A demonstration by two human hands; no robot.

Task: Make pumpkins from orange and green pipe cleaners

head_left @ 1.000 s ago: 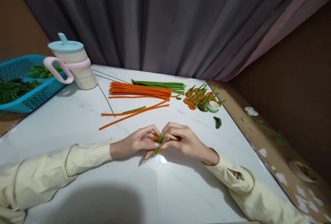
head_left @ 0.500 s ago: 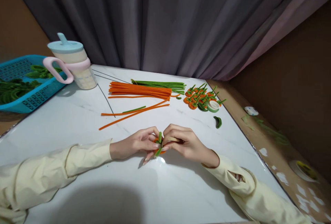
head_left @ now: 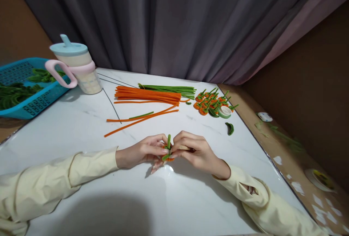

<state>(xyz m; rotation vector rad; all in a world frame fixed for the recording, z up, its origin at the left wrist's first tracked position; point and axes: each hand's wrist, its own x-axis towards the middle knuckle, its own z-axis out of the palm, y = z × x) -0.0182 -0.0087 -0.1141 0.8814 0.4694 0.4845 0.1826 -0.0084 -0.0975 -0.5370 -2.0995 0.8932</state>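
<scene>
Near the table's front middle, my left hand point(head_left: 147, 151) is closed around a small orange pipe-cleaner pumpkin point(head_left: 170, 159), mostly hidden by fingers. A green pipe-cleaner piece point(head_left: 169, 141) stands upright from it, and another green end points down toward me. My right hand point(head_left: 194, 149) meets it from the right, thumb and forefinger pinched at the green piece. A slim tan object point(head_left: 185, 147) shows between my right fingers; I cannot make out its kind. Beyond my hands lie loose orange pipe cleaners point(head_left: 141, 122) and an orange bundle point(head_left: 147, 95).
Green pipe cleaners point(head_left: 188, 92) lie behind the orange bundle. Several finished pumpkins point(head_left: 203, 111) cluster at back right beside a tape roll point(head_left: 225, 111) and a curled green piece point(head_left: 230, 129). At left stand a cup point(head_left: 91, 82) and a blue basket point(head_left: 35, 109) holding green pieces.
The upright green piece now reaches slightly higher, and the lower green end has swung a little to the left. Both hands stay in nearly the same place.
</scene>
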